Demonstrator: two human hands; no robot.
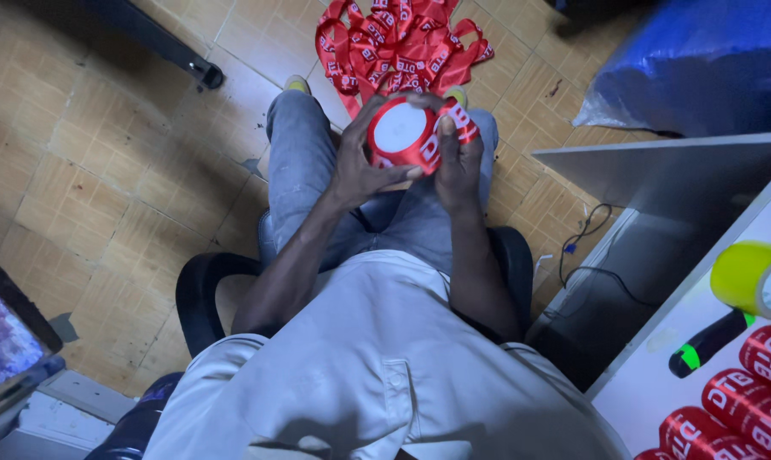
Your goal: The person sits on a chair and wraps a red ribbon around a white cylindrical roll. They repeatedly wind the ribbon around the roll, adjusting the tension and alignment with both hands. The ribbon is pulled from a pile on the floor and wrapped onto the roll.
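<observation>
Left hand (364, 166): cupped the near side of the red ribbon roll (407, 135).
Right hand (458, 158): closed on its far edge, pinching the loose end.
Roll: sat between both hands above the knees.
Handling: probably light, firm core, soft slippery ribbon; best gripped at the rims.
Beyond hands: loose red ribbon pile (402, 43) on floor.

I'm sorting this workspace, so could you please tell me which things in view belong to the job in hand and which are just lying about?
In hand:
- red roll, held between left hand and right hand
- loose red ribbon pile on the floor, its strand running up to the roll

Lying about:
- yellow roll on the desk
- black and green marker
- finished red rolls
- blue bag
- cables
</observation>
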